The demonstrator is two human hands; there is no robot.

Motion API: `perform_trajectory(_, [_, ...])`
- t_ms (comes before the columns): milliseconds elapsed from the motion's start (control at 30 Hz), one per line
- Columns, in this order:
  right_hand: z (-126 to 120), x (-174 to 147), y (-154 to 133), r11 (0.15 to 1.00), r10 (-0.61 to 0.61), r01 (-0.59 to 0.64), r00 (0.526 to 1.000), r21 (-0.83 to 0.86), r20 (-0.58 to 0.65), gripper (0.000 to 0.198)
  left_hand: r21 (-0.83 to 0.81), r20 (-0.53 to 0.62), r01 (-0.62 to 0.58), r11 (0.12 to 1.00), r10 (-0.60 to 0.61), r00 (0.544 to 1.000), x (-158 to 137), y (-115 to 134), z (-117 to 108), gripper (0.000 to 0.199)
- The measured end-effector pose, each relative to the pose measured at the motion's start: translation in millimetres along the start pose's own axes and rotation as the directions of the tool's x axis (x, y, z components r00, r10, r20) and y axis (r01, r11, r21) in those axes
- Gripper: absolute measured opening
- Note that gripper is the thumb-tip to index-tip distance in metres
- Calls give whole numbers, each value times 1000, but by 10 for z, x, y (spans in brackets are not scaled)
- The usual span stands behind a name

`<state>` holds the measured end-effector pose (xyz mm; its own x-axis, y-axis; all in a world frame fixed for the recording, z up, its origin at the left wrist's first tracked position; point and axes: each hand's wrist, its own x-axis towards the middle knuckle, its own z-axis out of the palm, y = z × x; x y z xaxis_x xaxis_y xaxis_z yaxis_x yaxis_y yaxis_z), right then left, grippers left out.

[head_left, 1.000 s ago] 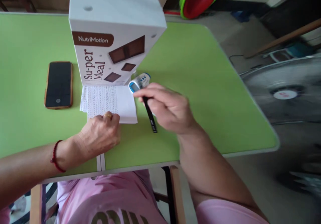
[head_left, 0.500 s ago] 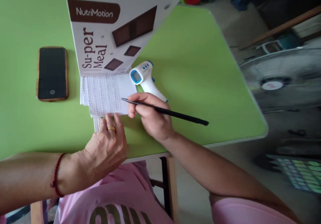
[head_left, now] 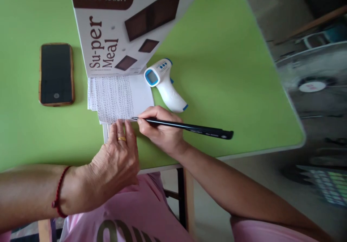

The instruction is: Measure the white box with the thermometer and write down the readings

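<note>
My right hand (head_left: pixel 163 133) grips a black pen (head_left: pixel 189 126), fingers closed round it near the point. The pen's tip meets the sheet close to its lower edge, beside the written lines. Under it lies a white sheet of paper (head_left: pixel 115 99) covered in rows of small handwriting, with a bare strip on its right. My left hand (head_left: pixel 118 158), with a gold ring and a red wrist cord, lies with outstretched fingertips on the paper's near edge. Part of the paper stack reaches behind a white "NutriMotion Su-per Meal" box (head_left: pixel 108 21).
A white and blue infrared thermometer (head_left: pixel 169 93) lies just beyond my right hand. To the left is a phone (head_left: pixel 56 73) in a brown case. All of these are on a green table (head_left: pixel 233 79). A fan (head_left: pixel 313 86) stands past the table's right edge.
The pen tip has moved down the sheet toward its near edge, and the right hand has lowered with it. The left hand stays at the paper's edge. The camera view has shifted slightly.
</note>
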<state>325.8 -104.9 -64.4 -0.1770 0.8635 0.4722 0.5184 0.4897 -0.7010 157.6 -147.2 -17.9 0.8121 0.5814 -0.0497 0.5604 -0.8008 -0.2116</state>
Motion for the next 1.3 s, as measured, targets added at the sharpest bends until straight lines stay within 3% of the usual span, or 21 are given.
perform_trajectory(233, [12,0,14,998,-55,55,998,-6,21,8,-12,-23,7,1000,-8,1000,1,9,2,116])
perform_trajectory(1300, [9,13,15,997,-61,62,998,-34,33,13,-39,-13,15,999,-15,1000,23,4,8,112])
